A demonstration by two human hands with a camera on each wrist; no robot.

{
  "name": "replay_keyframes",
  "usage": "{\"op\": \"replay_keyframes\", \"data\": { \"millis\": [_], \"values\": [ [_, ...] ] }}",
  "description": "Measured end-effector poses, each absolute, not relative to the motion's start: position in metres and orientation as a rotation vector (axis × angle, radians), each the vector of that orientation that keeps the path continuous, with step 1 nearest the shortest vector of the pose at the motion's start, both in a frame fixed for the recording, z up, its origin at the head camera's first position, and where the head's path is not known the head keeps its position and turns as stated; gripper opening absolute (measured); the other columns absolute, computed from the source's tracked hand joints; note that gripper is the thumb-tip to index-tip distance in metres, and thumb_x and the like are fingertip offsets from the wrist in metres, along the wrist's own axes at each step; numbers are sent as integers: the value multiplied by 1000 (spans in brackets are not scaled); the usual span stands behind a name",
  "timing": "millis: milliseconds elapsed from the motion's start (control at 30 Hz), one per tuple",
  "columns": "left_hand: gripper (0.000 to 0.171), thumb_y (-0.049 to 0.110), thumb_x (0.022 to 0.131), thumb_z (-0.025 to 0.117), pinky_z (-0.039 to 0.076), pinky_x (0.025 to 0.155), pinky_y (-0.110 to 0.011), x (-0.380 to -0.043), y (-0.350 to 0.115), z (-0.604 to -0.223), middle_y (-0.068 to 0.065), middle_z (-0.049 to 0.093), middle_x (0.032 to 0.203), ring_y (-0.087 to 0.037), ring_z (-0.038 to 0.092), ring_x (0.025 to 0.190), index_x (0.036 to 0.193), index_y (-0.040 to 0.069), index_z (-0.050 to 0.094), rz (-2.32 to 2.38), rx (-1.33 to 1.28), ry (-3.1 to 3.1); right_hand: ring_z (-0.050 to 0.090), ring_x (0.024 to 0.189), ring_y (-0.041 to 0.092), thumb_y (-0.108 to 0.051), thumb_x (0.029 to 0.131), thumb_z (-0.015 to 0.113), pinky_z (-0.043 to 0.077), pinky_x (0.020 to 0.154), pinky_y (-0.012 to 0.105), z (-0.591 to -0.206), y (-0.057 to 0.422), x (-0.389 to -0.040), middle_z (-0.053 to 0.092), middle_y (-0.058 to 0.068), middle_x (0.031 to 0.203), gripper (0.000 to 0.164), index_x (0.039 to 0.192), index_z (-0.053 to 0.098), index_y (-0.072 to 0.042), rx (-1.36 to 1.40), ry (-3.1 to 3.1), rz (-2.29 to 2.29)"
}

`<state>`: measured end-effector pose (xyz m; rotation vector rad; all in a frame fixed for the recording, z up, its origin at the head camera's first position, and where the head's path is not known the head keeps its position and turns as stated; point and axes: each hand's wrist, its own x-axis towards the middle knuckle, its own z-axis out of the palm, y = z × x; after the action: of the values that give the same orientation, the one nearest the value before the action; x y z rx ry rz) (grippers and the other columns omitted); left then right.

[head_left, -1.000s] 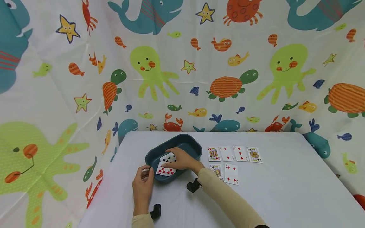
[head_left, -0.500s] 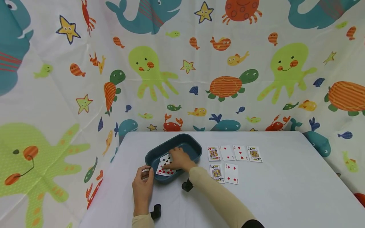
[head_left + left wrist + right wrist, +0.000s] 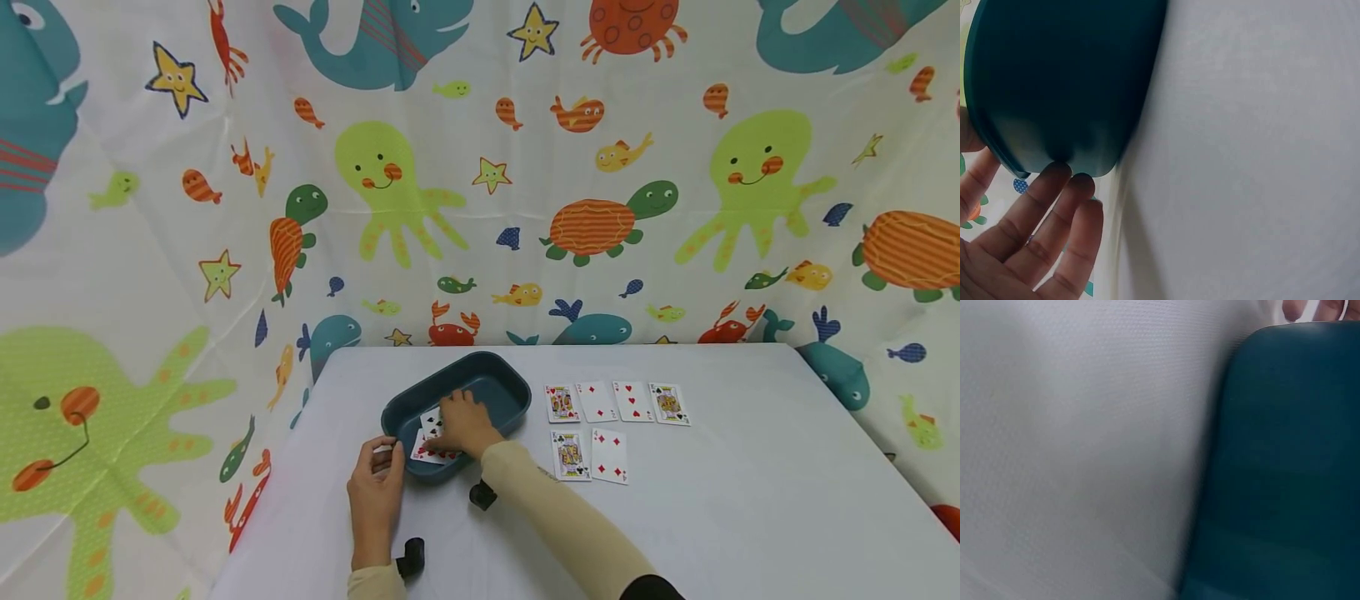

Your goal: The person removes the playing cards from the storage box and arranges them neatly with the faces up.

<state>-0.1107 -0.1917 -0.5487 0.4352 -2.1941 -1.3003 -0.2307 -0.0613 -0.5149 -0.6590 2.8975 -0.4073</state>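
Observation:
A dark teal rounded tray (image 3: 501, 387) stands at the left on the white table in the head view. At its near left end my left hand (image 3: 377, 492) holds the rim; the left wrist view shows the fingertips (image 3: 1054, 172) against the outer wall. My right hand (image 3: 467, 425) reaches inside over the playing cards (image 3: 422, 452), its thumb at a red-pip card and its fingers bent beyond a black-pip card (image 3: 430, 418). I cannot tell whether it pinches a card. The right wrist view shows the tray's side (image 3: 1285, 456), with the right hand out of frame.
Right of the tray, playing cards lie face up in two rows. The far row runs from a king (image 3: 562, 404) to another face card (image 3: 669, 406); nearer lie a king (image 3: 572, 457) and a four of diamonds (image 3: 609, 456). A sea-animal curtain (image 3: 480, 233) hangs behind the table.
My right hand has shifted slightly toward me over the tray, its fingers drawing in and covering more of the cards. The left hand and tray have stayed put.

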Motion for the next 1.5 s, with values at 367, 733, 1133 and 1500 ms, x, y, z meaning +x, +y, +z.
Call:
{"op": "replay_keyframes", "data": {
  "millis": [367,733,1133,1500],
  "values": [
    [20,24,99,69,48,75,-11,-112,-192,-548,-11,77,101,-24,73,91,116,13,68,-1281,436,-2192,54,122,28,-70,79,75,54,95,47,-510,-65,-227,60,13,134,79,126,65,-8,-639,2935,-380],
    [21,23,99,68,49,75,-11,-112,-191,-547,-11,77,100,-25,73,91,117,13,68,-1294,419,-2181,52,129,28,-56,83,79,52,100,47,-509,-67,-229,56,13,141,77,139,58,-7,-602,2913,-347],
    [21,24,99,68,48,75,-11,-112,-189,-549,-12,77,100,-24,72,91,117,12,68,-1293,415,-2185,56,118,26,-52,82,82,53,99,45,-509,-62,-229,61,11,131,68,130,64,-7,-603,2918,-404],
    [21,24,100,67,49,75,-11,-109,-189,-548,-12,77,102,-26,73,92,117,12,67,-1268,442,-2203,55,104,22,-50,83,81,54,92,41,-507,-57,-229,62,8,116,56,118,65,-9,-628,2948,-538]
  ]
}}
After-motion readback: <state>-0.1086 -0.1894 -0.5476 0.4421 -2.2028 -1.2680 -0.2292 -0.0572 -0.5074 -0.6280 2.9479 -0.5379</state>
